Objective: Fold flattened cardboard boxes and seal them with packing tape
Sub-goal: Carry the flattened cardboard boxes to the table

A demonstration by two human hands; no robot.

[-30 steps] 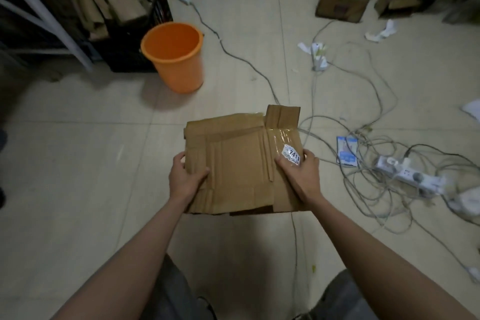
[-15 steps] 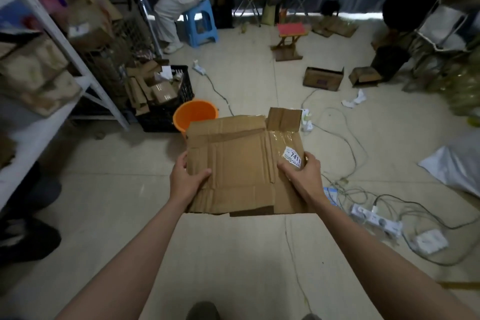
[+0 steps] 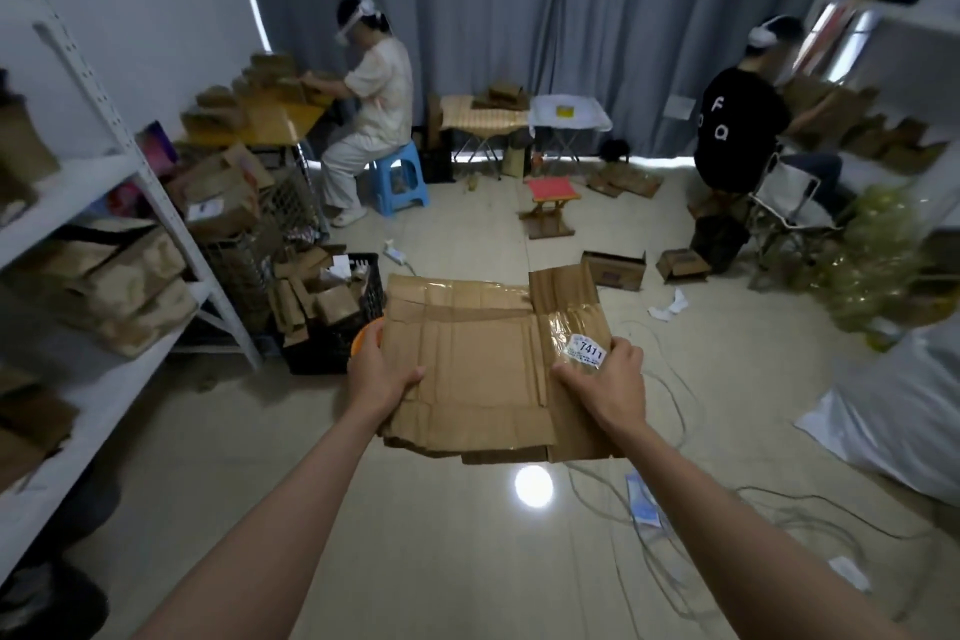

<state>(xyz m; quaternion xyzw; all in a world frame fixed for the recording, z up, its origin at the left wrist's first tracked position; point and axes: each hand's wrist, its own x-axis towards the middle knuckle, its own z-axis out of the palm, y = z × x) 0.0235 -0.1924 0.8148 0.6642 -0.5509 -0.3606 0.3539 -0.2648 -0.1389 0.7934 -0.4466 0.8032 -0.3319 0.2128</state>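
Observation:
I hold a flattened brown cardboard box [image 3: 483, 359] level in front of me, above the floor. Old clear tape and a white sticker reading 7411 [image 3: 586, 352] sit on its right part. My left hand [image 3: 379, 373] grips the box's left edge, thumb on top. My right hand [image 3: 605, 382] grips the right side just below the sticker. No packing tape roll is visible.
White shelving [image 3: 104, 203] with cardboard lines the left. A black crate of cardboard [image 3: 332, 312] and an orange bucket [image 3: 366, 335] stand behind the box. Cables [image 3: 670, 499] lie on the floor at right. Two seated persons [image 3: 371, 109] [image 3: 737, 130] work at the back; small boxes [image 3: 615, 268] lie between.
My view has tilted up from the floor to the room, bringing the shelves and seated persons into sight. The box stays held the same way in both hands.

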